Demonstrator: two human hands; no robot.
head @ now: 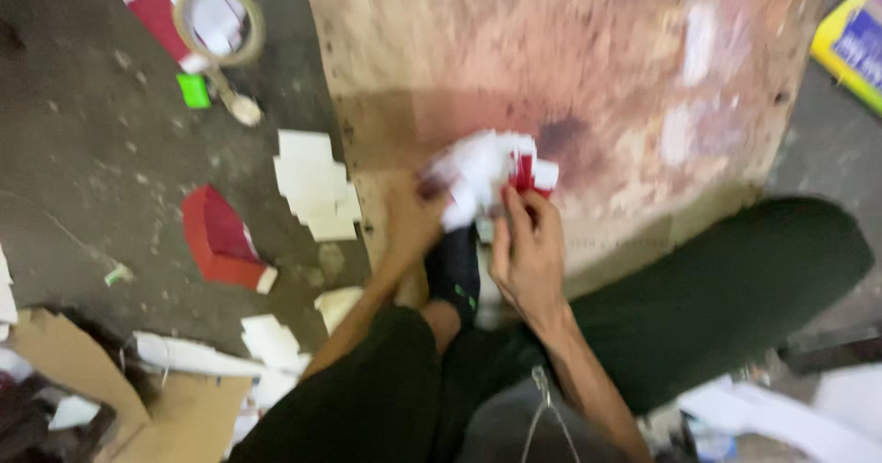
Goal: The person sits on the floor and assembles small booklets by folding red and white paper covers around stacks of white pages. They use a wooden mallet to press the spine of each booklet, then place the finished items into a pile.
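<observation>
The view is blurred by motion. Both hands meet over the near edge of a stained plywood board (588, 68) on the floor. My left hand (411, 220) and my right hand (528, 247) together grip a crumpled white and red piece of paper or card (487, 171). My right fingers pinch its red part; my left hand holds its white left end. A dark sock-clad foot (457, 270) rests just below the hands, between my dark-trousered legs.
On the dark floor to the left lie a stack of white cards (312, 183), a red folded card (216, 238), a tape roll (219, 22), a green scrap (193, 90) and brown cardboard (110, 389). A yellow and blue package (854, 40) sits at the top right.
</observation>
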